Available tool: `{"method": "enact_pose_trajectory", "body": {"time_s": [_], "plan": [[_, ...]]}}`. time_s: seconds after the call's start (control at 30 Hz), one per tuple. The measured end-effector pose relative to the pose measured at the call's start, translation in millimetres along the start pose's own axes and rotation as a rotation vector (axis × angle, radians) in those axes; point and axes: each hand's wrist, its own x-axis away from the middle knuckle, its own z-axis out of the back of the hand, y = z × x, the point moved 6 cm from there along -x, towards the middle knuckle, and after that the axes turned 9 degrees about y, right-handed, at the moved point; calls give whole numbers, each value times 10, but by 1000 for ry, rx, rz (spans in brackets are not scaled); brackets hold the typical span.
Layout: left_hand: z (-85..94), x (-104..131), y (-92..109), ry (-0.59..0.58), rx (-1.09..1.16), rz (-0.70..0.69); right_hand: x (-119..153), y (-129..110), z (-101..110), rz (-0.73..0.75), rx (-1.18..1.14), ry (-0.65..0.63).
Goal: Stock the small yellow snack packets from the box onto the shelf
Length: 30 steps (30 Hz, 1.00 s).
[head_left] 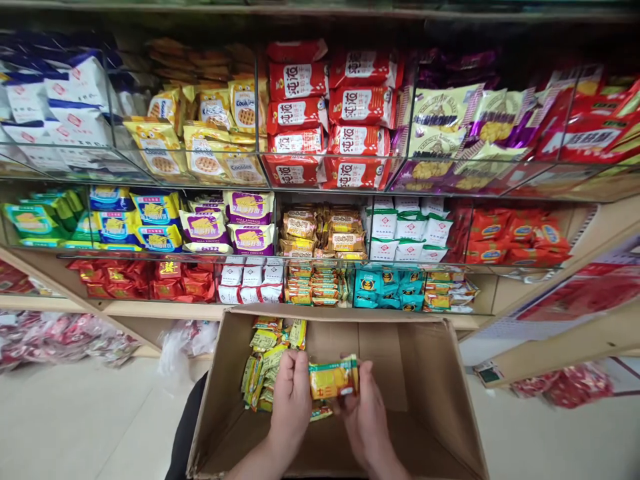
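Observation:
Between my two hands is a yellow snack packet (331, 381) with a green top band, held over an open cardboard box (425, 373). My left hand (293, 393) is closed on the packet's left end, thumb on top. At the right end, my right hand (367, 407) grips it, its fingers partly hidden behind the packet. Inside the box, several yellow-green snack packets (263, 360) lie heaped along the left side, with a few more below my hands.
Glass-fronted shelves stand before me, holding yellow cookie packs (203, 157), red biscuit packs (300, 113) and teal packets (387, 287). Plastic bags (180, 347) lie under the shelf at left, red bagged goods (565, 385) at right. A dark-clothed leg (186, 427) is beside the box.

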Motion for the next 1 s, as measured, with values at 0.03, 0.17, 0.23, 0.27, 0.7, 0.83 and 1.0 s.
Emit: {"method": "enact_pose_trajectory", "body": {"time_s": [0.03, 0.17, 0.23, 0.27, 0.7, 0.83, 1.0], "plan": [[8, -18, -18, 25, 6, 15, 35, 12, -75, -19, -53, -92], [20, -66, -62, 9, -41, 39, 60, -2, -130, -49, -115, -175], [28, -106, -18, -36, -71, 21, 5, -88, -57, -1, -28, -140], [18, -133, 25, -82, -69, 12, -22, -145, -33, 34, 55, -159], [-106, -275, 266, -359, -43, 68, 59, -435, -78, 328, 584, -413], [163, -759, 601, -250, -444, -460, -222, -993, -65, 635, 901, -150], [323, -1522, 489, -215, -1124, -474, -860, -1325, -510, 610, 1327, -205]]}}
